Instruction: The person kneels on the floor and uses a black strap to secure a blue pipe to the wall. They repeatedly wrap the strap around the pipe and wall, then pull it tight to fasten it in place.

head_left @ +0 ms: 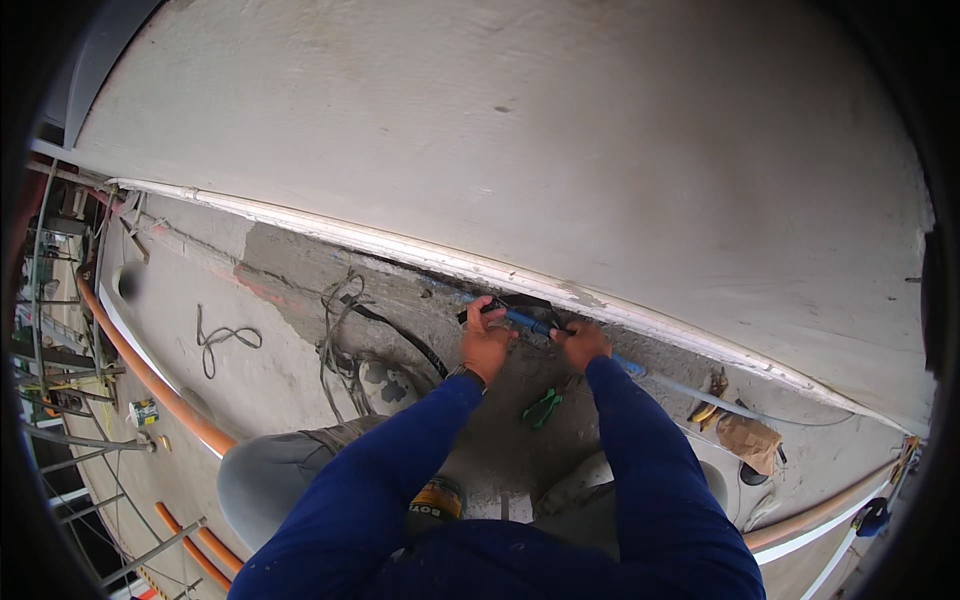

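Observation:
A blue pipe (pixel 526 321) runs along the foot of the pale wall, in a rough channel. My left hand (pixel 485 348), with a watch on its wrist, has its fingers closed around the pipe, beside a black strip-like piece (pixel 524 300). On the same pipe farther right, my right hand (pixel 582 345) is closed, its fingertips pinched at a dark spot; their exact hold is partly hidden. Green-handled pliers (pixel 542 408) lie on the ground between my forearms. Past my right hand, a paler grey-blue length of pipe (pixel 690 385) continues rightward.
Tangled grey cable (pixel 335 345) and a black hose (pixel 415 340) lie left of my hands. A brown paper bag (pixel 748 443) and a yellow-handled tool (pixel 706 408) rest at right. Orange pipes (pixel 150 355) and scaffold tubes (pixel 75 445) stand left. A labelled can (pixel 437 497) sits below me.

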A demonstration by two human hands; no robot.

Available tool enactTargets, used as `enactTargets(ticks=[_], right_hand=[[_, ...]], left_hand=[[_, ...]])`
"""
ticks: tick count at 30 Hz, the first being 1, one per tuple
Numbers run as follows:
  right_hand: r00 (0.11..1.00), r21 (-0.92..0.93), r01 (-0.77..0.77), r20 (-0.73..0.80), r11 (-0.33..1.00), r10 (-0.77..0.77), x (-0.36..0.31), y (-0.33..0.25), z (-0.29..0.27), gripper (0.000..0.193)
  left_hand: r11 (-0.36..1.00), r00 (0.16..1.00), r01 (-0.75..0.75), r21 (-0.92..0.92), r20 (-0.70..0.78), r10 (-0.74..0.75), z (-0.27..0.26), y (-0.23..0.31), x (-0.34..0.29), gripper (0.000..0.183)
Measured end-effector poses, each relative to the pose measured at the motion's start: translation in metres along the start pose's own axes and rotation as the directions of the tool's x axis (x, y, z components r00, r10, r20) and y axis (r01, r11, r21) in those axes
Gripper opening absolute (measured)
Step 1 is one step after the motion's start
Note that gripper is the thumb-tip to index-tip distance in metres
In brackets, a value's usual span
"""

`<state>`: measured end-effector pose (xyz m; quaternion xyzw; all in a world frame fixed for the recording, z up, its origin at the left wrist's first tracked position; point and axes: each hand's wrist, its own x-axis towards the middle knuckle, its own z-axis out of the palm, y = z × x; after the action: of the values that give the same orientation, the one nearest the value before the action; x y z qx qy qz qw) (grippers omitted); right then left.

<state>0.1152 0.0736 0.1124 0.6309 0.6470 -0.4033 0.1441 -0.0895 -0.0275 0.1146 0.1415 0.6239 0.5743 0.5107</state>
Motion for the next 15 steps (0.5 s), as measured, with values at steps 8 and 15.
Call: enactTargets(ticks=[8,15], right_hand=[[0.998,-0.050,0.011,-0.058,0.999,-0.014,0.014,0.010,0.008,0.061],[0.998,-0.002,0.036,-0.042,0.999,-0.036,0.001,0.006,0.004,0.055]], left_hand=[[0.723,0.730,-0.510,0.466,0.679,0.077,0.014,-0.018,0.017,0.046],[0.547,0.699,-0.558,0.624,0.709,-0.096,0.036,-0.040,0.053,0.054]])
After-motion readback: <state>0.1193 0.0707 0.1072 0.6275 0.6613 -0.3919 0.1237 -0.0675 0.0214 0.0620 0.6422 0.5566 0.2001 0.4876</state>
